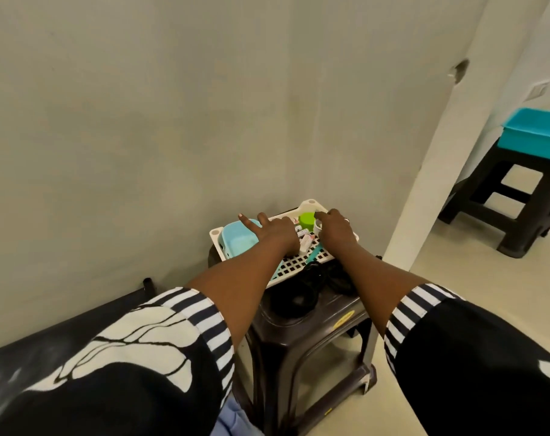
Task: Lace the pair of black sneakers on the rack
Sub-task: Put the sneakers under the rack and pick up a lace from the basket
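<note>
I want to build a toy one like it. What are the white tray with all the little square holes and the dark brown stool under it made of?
The white tray with square holes looks like moulded plastic: an even grid and rounded corners, matte. The dark brown stool looks like plastic too, smooth with a slight shine and moulded curves, though painted wood can't be ruled out.

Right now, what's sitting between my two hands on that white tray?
In the head view, small tubes or bottles lie between the left hand and right hand on the white tray, with a green lid just behind.
</note>
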